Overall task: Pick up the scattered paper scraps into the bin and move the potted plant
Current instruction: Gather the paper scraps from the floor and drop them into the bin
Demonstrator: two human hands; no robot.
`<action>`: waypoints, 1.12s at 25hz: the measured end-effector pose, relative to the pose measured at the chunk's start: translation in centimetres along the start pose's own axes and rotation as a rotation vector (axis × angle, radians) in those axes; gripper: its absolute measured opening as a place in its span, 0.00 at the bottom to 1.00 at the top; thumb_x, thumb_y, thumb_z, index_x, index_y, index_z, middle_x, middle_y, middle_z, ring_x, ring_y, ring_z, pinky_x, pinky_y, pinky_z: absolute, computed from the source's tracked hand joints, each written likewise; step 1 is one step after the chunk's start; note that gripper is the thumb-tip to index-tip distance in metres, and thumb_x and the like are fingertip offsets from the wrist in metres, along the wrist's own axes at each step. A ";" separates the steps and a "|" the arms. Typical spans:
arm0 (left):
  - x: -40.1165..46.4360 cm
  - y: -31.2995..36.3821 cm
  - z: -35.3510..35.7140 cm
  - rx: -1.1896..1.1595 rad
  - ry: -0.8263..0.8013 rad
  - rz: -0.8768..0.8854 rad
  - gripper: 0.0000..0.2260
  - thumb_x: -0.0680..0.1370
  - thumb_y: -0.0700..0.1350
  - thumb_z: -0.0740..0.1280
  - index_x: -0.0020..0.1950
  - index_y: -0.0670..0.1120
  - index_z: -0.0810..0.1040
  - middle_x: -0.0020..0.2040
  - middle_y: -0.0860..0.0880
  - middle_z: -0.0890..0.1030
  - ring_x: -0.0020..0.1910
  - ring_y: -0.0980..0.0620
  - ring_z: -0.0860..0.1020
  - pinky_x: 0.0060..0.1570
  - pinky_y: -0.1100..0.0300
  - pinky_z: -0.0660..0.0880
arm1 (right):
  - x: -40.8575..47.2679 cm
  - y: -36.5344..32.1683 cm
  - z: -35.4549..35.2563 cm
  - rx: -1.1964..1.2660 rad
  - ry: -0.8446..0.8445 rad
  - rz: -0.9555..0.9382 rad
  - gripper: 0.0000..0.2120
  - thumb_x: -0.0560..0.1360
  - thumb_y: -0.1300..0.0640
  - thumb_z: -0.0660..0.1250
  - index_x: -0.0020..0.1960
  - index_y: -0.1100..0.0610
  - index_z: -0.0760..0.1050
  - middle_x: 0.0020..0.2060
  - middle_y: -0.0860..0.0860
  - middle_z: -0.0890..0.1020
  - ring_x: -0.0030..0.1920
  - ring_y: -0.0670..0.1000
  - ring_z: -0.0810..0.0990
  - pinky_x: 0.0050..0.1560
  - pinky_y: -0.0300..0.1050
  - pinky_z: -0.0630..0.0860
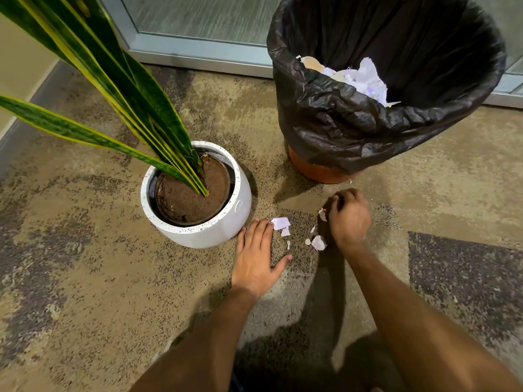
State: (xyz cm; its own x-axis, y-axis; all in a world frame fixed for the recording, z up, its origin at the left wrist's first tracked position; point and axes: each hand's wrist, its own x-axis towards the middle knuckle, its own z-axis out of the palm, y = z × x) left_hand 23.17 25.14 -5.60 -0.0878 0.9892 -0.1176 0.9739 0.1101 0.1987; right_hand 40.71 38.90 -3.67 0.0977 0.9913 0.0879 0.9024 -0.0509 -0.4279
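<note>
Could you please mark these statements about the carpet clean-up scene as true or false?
1. The black-lined bin already holds torn paper. True.
2. The white speckled ceramic plant pot lies tipped on its side. False: it stands upright on the brown mottled carpet.
3. The left hand rests flat, fingers straight, beside the pot. True.
4. The carpet is free of scraps. False: small white paper scraps lie between the hands.
5. The right hand reaches into the bin. False: it is curled low over the carpet.

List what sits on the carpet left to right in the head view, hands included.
Potted plant → left hand → paper scraps → right hand. The bin stands farther back, overlapping the scraps and right hand sideways.
</note>
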 end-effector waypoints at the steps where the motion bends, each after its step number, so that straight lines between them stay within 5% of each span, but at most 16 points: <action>1: 0.0 0.0 0.0 -0.004 0.002 0.002 0.37 0.77 0.69 0.48 0.76 0.44 0.55 0.77 0.47 0.58 0.77 0.49 0.52 0.76 0.48 0.46 | 0.8 0.3 -0.4 0.084 0.002 0.107 0.11 0.79 0.54 0.65 0.55 0.60 0.79 0.52 0.56 0.81 0.51 0.55 0.79 0.52 0.46 0.75; 5: 0.1 0.0 0.1 -0.015 0.001 0.003 0.37 0.77 0.69 0.48 0.76 0.44 0.55 0.77 0.46 0.58 0.77 0.48 0.52 0.76 0.47 0.47 | 4.4 0.9 -1.5 0.274 -0.062 0.393 0.09 0.76 0.59 0.69 0.56 0.56 0.78 0.51 0.53 0.83 0.50 0.51 0.81 0.50 0.41 0.74; 10: 0.1 0.0 0.1 -0.018 -0.009 0.000 0.37 0.77 0.69 0.47 0.76 0.45 0.55 0.77 0.46 0.58 0.77 0.49 0.51 0.76 0.47 0.47 | 5.9 1.3 -1.6 0.169 -0.138 0.302 0.12 0.78 0.59 0.66 0.61 0.55 0.79 0.55 0.53 0.83 0.53 0.51 0.81 0.56 0.43 0.75; 19: 0.1 -0.2 0.2 -0.002 -0.001 -0.005 0.37 0.77 0.70 0.46 0.76 0.45 0.54 0.77 0.46 0.60 0.77 0.47 0.54 0.75 0.45 0.51 | 0.5 1.4 -1.6 -0.018 -0.264 -0.184 0.05 0.76 0.62 0.65 0.51 0.58 0.78 0.48 0.54 0.78 0.39 0.51 0.78 0.43 0.45 0.77; 23: 0.1 0.0 0.1 -0.004 0.008 -0.002 0.37 0.76 0.70 0.45 0.76 0.45 0.53 0.77 0.45 0.60 0.76 0.47 0.55 0.75 0.45 0.51 | -5.0 0.3 -1.2 0.043 -0.377 -0.330 0.05 0.74 0.59 0.68 0.49 0.56 0.79 0.49 0.50 0.77 0.44 0.49 0.79 0.48 0.44 0.79; 28: 0.3 0.2 -0.2 -0.109 0.004 -0.030 0.41 0.74 0.70 0.53 0.77 0.46 0.47 0.78 0.45 0.56 0.77 0.47 0.53 0.74 0.48 0.46 | -4.0 1.0 -1.8 0.200 -0.322 -0.117 0.19 0.73 0.54 0.71 0.61 0.57 0.73 0.60 0.52 0.71 0.60 0.53 0.73 0.64 0.55 0.73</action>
State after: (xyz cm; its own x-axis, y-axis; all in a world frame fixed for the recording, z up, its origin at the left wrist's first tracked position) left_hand 23.24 25.48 -5.37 -0.1180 0.9856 -0.1211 0.9423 0.1496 0.2996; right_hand 41.98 34.65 -2.78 -0.1659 0.9780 -0.1267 0.7969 0.0573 -0.6014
